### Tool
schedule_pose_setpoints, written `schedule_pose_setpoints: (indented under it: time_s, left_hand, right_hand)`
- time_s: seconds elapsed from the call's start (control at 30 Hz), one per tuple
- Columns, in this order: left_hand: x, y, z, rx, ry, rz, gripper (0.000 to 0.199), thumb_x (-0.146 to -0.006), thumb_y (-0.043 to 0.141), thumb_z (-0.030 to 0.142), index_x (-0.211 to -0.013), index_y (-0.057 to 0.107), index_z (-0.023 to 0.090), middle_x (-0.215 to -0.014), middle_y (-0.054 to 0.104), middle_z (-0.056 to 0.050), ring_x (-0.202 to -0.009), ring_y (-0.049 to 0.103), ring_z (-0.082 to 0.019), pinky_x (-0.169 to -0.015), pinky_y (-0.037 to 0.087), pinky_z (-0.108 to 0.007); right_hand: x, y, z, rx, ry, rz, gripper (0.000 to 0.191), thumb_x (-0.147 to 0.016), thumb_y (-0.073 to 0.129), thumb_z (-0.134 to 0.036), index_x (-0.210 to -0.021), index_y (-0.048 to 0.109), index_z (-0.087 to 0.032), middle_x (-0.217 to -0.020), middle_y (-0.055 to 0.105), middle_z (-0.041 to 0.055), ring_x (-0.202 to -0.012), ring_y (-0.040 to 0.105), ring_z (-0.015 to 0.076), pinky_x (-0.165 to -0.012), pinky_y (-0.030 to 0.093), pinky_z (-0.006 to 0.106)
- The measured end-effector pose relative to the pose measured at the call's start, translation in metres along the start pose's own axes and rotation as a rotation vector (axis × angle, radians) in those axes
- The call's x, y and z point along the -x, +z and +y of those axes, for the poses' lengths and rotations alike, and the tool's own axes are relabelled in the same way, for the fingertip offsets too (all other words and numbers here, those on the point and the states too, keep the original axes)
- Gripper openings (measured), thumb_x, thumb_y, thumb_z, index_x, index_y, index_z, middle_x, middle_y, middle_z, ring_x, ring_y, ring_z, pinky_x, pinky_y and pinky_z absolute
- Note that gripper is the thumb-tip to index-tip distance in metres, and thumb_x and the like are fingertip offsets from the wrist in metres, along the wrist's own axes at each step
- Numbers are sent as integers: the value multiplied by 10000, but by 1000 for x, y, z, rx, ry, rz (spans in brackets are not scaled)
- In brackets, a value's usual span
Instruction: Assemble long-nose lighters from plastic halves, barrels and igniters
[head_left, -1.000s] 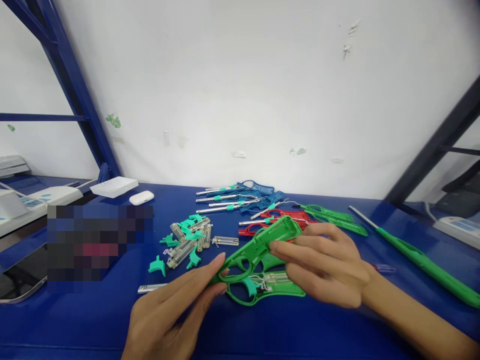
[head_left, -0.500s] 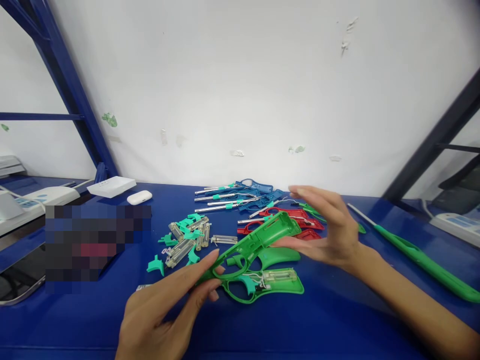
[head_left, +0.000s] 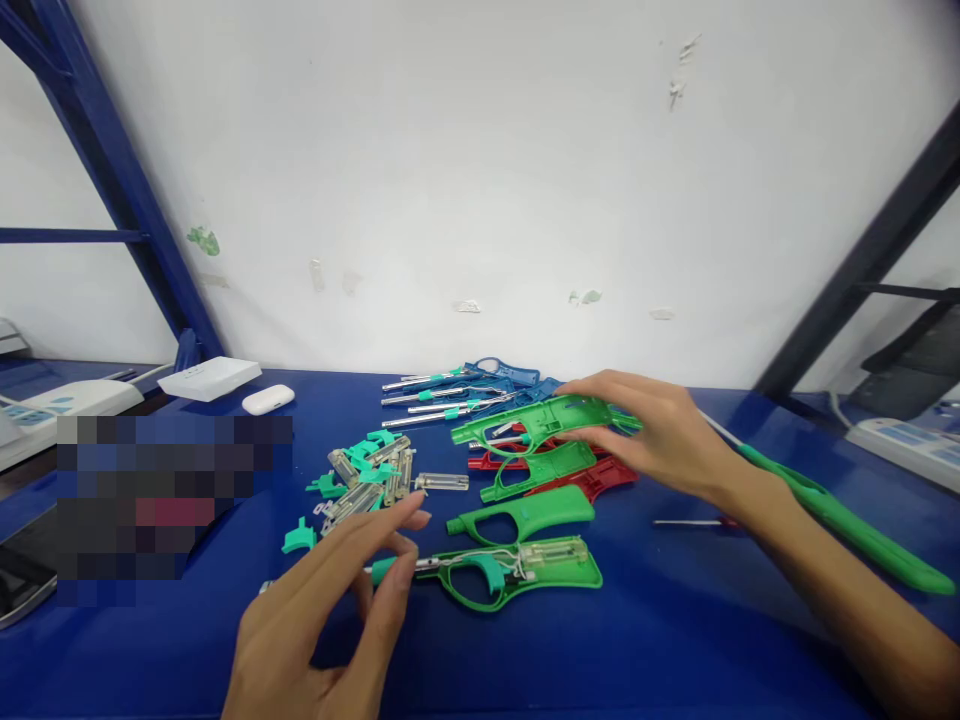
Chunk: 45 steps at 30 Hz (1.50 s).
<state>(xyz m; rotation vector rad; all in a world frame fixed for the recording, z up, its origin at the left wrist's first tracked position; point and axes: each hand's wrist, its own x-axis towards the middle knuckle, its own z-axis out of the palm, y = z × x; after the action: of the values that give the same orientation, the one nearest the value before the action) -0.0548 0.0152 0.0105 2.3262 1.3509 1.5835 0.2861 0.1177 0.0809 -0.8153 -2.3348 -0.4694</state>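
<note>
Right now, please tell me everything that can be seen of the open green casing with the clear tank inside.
The open green casing looks like plastic and lies inner side up on the blue table. Its wide end holds the clear tank; a teal trigger juts into its loop, with white wires nearby. A metal rod runs from its narrow end behind the left hand; contact there is unclear.

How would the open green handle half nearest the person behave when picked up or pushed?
The green handle half looks like moulded plastic, so probably light and stiff. Its clear reservoir and teal trigger lie uncovered, so they might spill out if tilted. Lying flat, it would likely slide rather than roll.
</note>
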Motion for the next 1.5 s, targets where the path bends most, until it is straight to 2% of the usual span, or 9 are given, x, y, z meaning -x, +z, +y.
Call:
schedule_pose_setpoints:
  time_s: [0.07, 0.2, 0.43, 0.63, 0.87, 1.0, 1.13, 1.3, 1.5]
  left_hand:
    - [1, 0, -1, -21, 43, -11, 303, -1050, 599, 214, -1311, 694, 334, -1165, 800, 16, -977, 792, -144, -717, 634, -173]
    - [2, 2, -2, -53, 91, 4, 268, -1040, 587, 184, -1223, 726, 322, -1141, 794, 29, -1011, 782, -140, -883, 634, -197]
    - [1, 2, -2, -73, 94, 27, 207, -1043, 596, 222, -1142, 748, 321, -1107, 794, 68, -967, 785, -86, -951, 575, -125]
    - [4, 2, -1, -56, 112, 8, 237, -1042, 584, 183, -1157, 741, 317, -1115, 787, 59, -973, 781, -86, -924, 582, -130]
    - [-2, 2, 1, -42, 168, -14, 238, -1025, 578, 147, -1128, 737, 293, -1068, 773, 37, -952, 762, -91, -918, 582, -138]
    - [-7, 6, 1, -66, 251, -108, 263, -1014, 569, 117, -1170, 719, 265, -1111, 767, -1, -1086, 733, -129, -1031, 584, -206]
    - [-5, 10, -2, -179, 346, -207, 303, -1021, 568, 156, -1273, 708, 248, -1270, 758, -52, -1284, 679, -206, -1091, 609, -332]
    - [-5, 12, -2, -319, 456, -297, 353, -1033, 531, 200, -1347, 692, 225, -1362, 754, -54, -1311, 698, -307, -1027, 641, -517]
    - [-6, 11, 0, -431, 527, -340, 385, -1036, 478, 215, -1336, 719, 212, -1399, 732, -60, -1294, 710, -366, -889, 675, -553]
  right_hand:
    - [6, 1, 15, -39, 87, -148, 367, -1049, 673, -484, -1261, 687, -184, -1129, 748, 65, -936, 738, 191, -819, 633, 382]
    - [17, 8, 36, -105, 203, -368, 381, -1031, 691, -498, -1244, 688, -183, -1136, 730, 65, -918, 721, 186, -809, 631, 381]
    - [20, 12, 39, -177, 268, -512, 375, -1034, 693, -467, -1278, 670, -183, -1172, 715, 70, -942, 714, 192, -822, 629, 390]
    - [20, 16, 35, -226, 225, -537, 374, -1029, 697, -478, -1256, 678, -181, -1137, 718, 62, -916, 711, 185, -804, 626, 379]
    - [20, 15, 40, -268, 288, -514, 374, -1032, 696, -467, -1274, 670, -184, -1153, 717, 65, -916, 711, 184, -806, 627, 379]
    - [19, 15, 42, -312, 328, -493, 356, -1039, 688, -452, -1282, 669, -192, -1179, 714, 70, -932, 710, 184, -817, 629, 379]
    - [17, 10, 49, -331, 447, -489, 389, -1031, 701, -447, -1312, 655, -182, -1195, 708, 72, -958, 715, 201, -829, 632, 397]
    - [26, 1, 75, -293, 632, -469, 390, -1037, 688, -454, -1322, 657, -189, -1271, 696, 83, -1060, 711, 236, -913, 622, 444]
    - [42, 7, 102, -190, 777, -553, 323, -1035, 691, -431, -1255, 688, -194, -1274, 697, 76, -1067, 703, 234, -921, 616, 434]
